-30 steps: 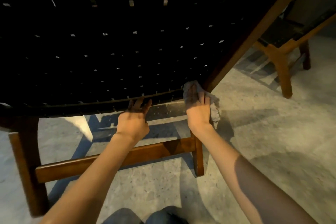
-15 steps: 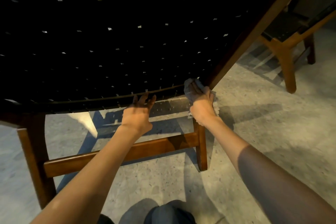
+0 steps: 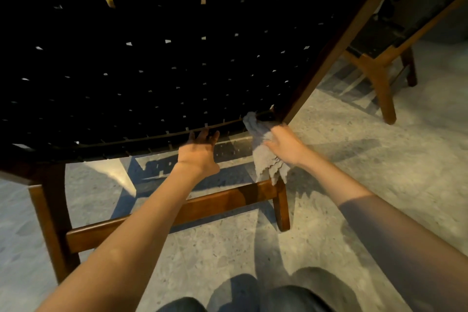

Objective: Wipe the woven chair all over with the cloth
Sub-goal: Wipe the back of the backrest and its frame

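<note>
Cloth (image 3: 263, 149) gripped in R hand (image 3: 286, 144), pressed to woven chair (image 3: 177, 71) lower edge by frame corner. L hand (image 3: 200, 152) spread, braced on the edge at cloth's 9 o'clock. Edge axis 9–3; weave at 12, R hand nearer.

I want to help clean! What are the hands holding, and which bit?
The right hand grips the grey cloth around its middle; its lower end hangs loose. The left hand holds nothing, only touching the lower edge of the woven chair.
</note>
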`<state>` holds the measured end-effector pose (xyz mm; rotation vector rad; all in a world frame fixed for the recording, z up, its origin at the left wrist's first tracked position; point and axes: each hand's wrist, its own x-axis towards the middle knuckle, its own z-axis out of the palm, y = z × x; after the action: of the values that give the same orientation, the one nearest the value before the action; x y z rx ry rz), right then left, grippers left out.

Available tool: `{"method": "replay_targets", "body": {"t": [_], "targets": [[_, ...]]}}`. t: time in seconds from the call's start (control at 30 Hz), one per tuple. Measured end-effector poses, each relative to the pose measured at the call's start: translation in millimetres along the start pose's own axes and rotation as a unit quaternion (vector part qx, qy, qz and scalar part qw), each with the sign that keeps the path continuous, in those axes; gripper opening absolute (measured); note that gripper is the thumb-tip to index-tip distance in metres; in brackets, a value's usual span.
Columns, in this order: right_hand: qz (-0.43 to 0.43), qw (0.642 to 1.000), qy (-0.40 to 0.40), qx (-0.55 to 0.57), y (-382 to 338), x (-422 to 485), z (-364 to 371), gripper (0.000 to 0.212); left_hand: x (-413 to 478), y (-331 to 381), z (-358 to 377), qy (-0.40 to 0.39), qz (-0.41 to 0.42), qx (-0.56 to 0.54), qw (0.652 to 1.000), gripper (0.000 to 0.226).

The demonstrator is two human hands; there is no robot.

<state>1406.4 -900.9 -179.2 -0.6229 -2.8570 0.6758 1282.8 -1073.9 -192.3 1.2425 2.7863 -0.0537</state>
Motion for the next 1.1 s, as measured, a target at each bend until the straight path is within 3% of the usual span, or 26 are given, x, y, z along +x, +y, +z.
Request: {"method": "replay_targets", "body": {"t": [0.1, 0.27, 0.4, 0.47, 0.53, 0.6, 0.67, 0.73, 0.9, 1.0, 1.1], "targets": [[0.003, 0.998, 0.064, 0.0, -9.5, -23.4, -5.8, 0.041, 0.8, 0.4, -6.2, -0.036, 0.008, -0.007, 0.999, 0.071], [-0.032, 0.996, 0.072, 0.032, -17.7, -39.8, -31.6, 0.03, -0.2, 3.1, -6.2, -0.01, 0.039, -0.003, 0.999, 0.071], [-0.026, 0.997, 0.059, 0.052, -13.6, -47.5, -45.1, 0.034, -2.1, 8.5, -13.0, -0.08, 0.043, -0.078, 0.993, 0.068], [-0.018, 0.995, 0.049, 0.086, -11.3, -49.5, -46.5, 0.038, -2.9, 22.2, -24.0, -0.069, 0.05, -0.179, 0.98, 0.071], [-0.019, 0.989, 0.043, 0.142, -8.3, -49.1, -44.7, 0.041, -5.2, 45.1, -35.4, -0.054, 0.072, -0.34, 0.936, 0.081], [-0.026, 0.98, 0.039, 0.196, -2.8, -47.4, -42.9, 0.045, -6.3, 67.5, -42.3, -0.053, 0.072, -0.498, 0.862, 0.079], [-0.03, 0.97, 0.026, 0.241, 6.4, -45.4, -45.0, 0.051, 0.2, 81.1, -42.4, -0.04, 0.051, -0.575, 0.815, 0.056], [-0.027, 0.968, 0.009, 0.248, 17.1, -44.5, -49.7, 0.055, 5.8, 88.9, -37.6, -0.028, 0.05, -0.586, 0.808, 0.033], [-0.09, 0.963, 0.049, 0.249, 42.4, -39.7, -64.4, 0.014, 10.0, 105.4, -21.5, 0.084, 0.06, -0.557, 0.824, 0.007], [-0.138, 0.964, 0.132, 0.185, 57.0, -43.2, -77.8, 0.01, 6.1, 109.0, -23.2, 0.207, 0.047, -0.518, 0.828, 0.008], [-0.116, 0.953, 0.241, 0.141, 70.0, -45.6, -91.5, 0.008, 2.7, 110.6, -35.9, 0.295, 0.047, -0.484, 0.822, 0.005]]}}
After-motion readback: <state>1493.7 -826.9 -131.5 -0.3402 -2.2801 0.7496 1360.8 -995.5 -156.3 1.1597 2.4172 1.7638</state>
